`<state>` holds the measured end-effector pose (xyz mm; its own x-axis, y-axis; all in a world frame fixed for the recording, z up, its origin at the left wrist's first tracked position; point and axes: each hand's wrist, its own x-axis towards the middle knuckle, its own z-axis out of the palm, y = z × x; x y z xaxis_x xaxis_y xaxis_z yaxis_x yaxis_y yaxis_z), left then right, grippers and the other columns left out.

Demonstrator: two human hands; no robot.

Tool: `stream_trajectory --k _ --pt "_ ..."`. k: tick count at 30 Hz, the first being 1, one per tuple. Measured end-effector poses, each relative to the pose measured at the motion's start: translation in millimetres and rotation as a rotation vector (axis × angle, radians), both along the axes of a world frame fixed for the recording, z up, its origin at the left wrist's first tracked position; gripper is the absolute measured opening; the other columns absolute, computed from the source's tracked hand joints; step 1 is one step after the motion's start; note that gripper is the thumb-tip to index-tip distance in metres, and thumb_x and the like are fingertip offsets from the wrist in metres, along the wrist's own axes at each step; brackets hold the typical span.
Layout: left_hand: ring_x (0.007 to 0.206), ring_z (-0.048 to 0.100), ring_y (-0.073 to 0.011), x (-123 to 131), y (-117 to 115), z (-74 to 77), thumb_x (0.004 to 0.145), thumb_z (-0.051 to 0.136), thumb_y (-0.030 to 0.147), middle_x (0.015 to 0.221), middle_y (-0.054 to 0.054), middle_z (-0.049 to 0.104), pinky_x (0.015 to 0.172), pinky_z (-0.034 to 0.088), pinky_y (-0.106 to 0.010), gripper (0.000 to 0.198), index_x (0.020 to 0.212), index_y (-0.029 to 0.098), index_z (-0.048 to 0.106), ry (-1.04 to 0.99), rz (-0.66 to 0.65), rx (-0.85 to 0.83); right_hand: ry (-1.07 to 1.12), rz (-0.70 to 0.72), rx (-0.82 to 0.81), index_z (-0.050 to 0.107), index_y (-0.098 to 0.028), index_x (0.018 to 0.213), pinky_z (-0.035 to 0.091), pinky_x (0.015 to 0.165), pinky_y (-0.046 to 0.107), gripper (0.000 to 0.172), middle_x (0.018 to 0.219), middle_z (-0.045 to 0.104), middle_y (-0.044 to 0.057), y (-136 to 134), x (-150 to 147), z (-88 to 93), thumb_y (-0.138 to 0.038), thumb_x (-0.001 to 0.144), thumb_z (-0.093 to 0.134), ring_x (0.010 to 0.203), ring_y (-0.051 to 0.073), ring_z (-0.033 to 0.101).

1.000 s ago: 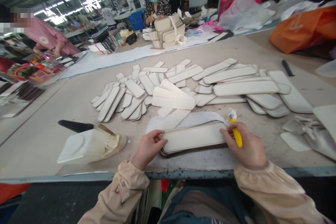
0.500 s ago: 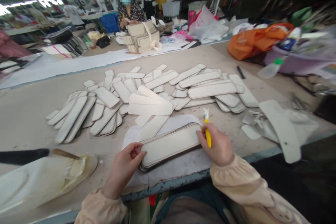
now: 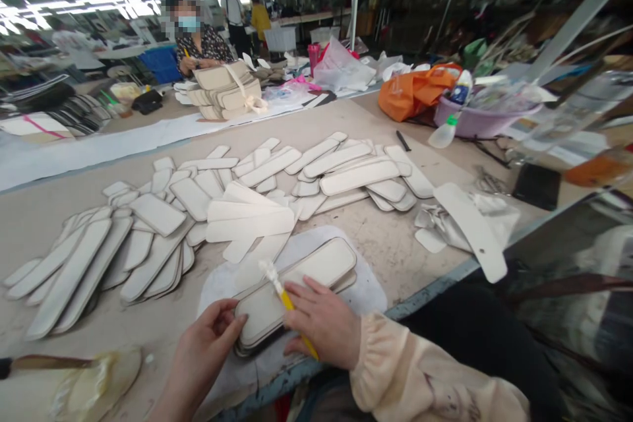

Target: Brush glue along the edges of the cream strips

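A stack of long, round-cornered cream strips [image 3: 326, 262] lies slantwise on a white sheet [image 3: 366, 287] near the table's front edge. My left hand [image 3: 205, 346] grips the left end of this stack, thumb on top. Across the middle of the top strip rests my right hand [image 3: 324, 320], fingers stretched over its surface. A yellow-handled brush [image 3: 287, 300] is tucked in that hand, its whitish, caked bristles pointing up and away. The strips lower in the stack jut out a little at the right end.
Loose strips [image 3: 165, 214] are heaped across the table behind the stack. At lower left a brush with a brown handle [image 3: 49, 362] lies on a glue-smeared container [image 3: 119, 369]. To the right are a curved piece [image 3: 469, 231] and a purple basin [image 3: 487, 120]. A masked co-worker [image 3: 202, 43] sits opposite.
My right hand has moved from the stack's right end leftward onto the middle of the top strip, carrying the brush. My left hand stays at the left end. The view has swung right.
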<state>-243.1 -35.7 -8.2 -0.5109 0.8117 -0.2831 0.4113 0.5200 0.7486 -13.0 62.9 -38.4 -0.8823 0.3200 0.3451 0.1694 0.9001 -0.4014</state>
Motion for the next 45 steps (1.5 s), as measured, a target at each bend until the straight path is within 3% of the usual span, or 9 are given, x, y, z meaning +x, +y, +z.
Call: stream_trajectory --k 9,15,20,25,29,34,38,41,45 --pt "0.059 0.056 -0.0176 6.9 2.6 6.3 0.067 0.065 0.055 0.063 0.002 0.057 0.060 0.045 -0.030 0.045 0.092 0.017 0.060 0.027 -0.026 -0.002 0.062 -0.415 -0.015 0.053 -0.021 0.097 0.043 0.104 0.051 0.021 0.130 0.061 0.014 47.6 65.4 -2.4 -0.039 0.088 0.060 0.126 0.028 0.053" --pt "0.058 0.051 -0.0156 13.6 2.8 9.9 0.067 0.066 0.047 0.062 0.003 0.053 0.058 0.041 -0.028 0.038 0.088 0.017 0.059 0.035 0.021 0.040 0.239 -0.745 -0.295 0.048 -0.026 0.100 0.058 0.077 0.034 0.018 0.116 0.070 0.007 61.4 68.8 -11.3 -0.036 0.088 0.058 0.095 0.022 0.071" --pt "0.060 0.049 -0.0131 16.9 -0.9 5.3 0.068 0.068 0.042 0.067 0.003 0.053 0.058 0.039 -0.025 0.033 0.087 0.017 0.059 -0.001 0.085 0.151 0.300 -0.747 -0.382 0.050 -0.026 0.095 0.057 0.079 0.038 0.018 0.106 0.073 0.003 66.5 61.6 -8.9 -0.036 0.085 0.061 0.090 0.023 0.072" --pt "0.061 0.050 -0.0119 20.0 -6.1 4.9 0.067 0.073 0.038 0.068 0.003 0.054 0.059 0.040 -0.023 0.033 0.088 0.016 0.062 0.045 0.146 0.241 0.389 -0.730 -0.331 0.051 -0.027 0.096 0.056 0.083 0.038 0.017 0.109 0.072 0.004 61.8 63.5 -6.4 -0.033 0.084 0.061 0.098 0.023 0.070" --pt "0.070 0.055 -0.0119 24.2 -7.3 9.1 0.067 0.076 0.034 0.076 0.001 0.061 0.065 0.044 -0.023 0.029 0.085 0.016 0.061 -0.108 0.191 0.337 0.508 -0.763 -0.388 0.050 -0.025 0.094 0.057 0.079 0.037 0.022 0.104 0.072 0.005 56.4 63.9 -4.9 -0.037 0.082 0.064 0.088 0.022 0.071" --pt "0.062 0.056 -0.0084 36.1 0.3 32.5 0.067 0.078 0.028 0.070 0.005 0.059 0.059 0.046 -0.019 0.032 0.087 0.019 0.055 -0.573 0.347 0.493 0.839 -0.691 -0.762 0.043 -0.025 0.093 0.057 0.067 0.032 0.041 0.086 0.067 0.001 63.2 62.8 19.1 -0.041 0.072 0.074 0.069 0.016 0.067" --pt "0.086 0.067 -0.0189 47.8 14.2 57.8 0.075 0.071 0.030 0.101 -0.006 0.069 0.067 0.057 -0.029 0.030 0.099 0.018 0.058 -0.860 0.303 0.445 0.951 -0.631 -0.836 0.042 -0.026 0.090 0.056 0.068 0.033 0.044 0.082 0.064 -0.001 78.1 66.6 54.1 -0.038 0.067 0.078 0.070 0.017 0.065" --pt "0.099 0.067 -0.0225 54.6 26.3 70.5 0.082 0.065 0.031 0.119 -0.010 0.066 0.075 0.061 -0.036 0.029 0.107 0.018 0.060 -0.910 0.242 0.384 0.967 -0.608 -0.808 0.043 -0.027 0.089 0.056 0.070 0.035 0.045 0.084 0.064 0.000 90.1 71.8 73.4 -0.040 0.065 0.079 0.073 0.018 0.065" --pt "0.090 0.070 -0.0199 59.4 42.3 79.3 0.082 0.068 0.028 0.110 -0.011 0.070 0.069 0.062 -0.032 0.022 0.099 0.014 0.063 -0.840 0.275 0.401 0.987 -0.583 -0.788 0.045 -0.028 0.089 0.056 0.070 0.036 0.046 0.083 0.063 -0.001 103.3 79.4 81.6 -0.041 0.063 0.081 0.073 0.019 0.064"
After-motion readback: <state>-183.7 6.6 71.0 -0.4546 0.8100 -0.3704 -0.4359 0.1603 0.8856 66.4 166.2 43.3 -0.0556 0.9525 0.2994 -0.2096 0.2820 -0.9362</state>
